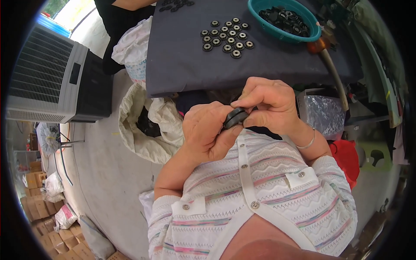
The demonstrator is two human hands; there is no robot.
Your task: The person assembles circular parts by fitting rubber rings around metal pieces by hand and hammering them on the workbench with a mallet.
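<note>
Between both hands, just in front of my chest, is a black grooved wheel (236, 118). My left hand (208, 130) pinches its left side, the thumb along the lower edge. On the other side, my right hand (273, 104) grips it with thumb and fingers. Beyond my hands, several round black wheels with metal centres (227, 35) lie grouped on the dark cloth-covered table (182, 56). A teal basin (284, 34) at the table's far right holds many black ring-shaped parts (288, 21).
A mallet (327, 54) leans over the table's right edge. An open white sack (130, 117) with dark contents stands on the floor at left, near a large air cooler (56, 78). Another person (106, 26) is beside the table. Cardboard boxes (65, 238) are stacked lower left.
</note>
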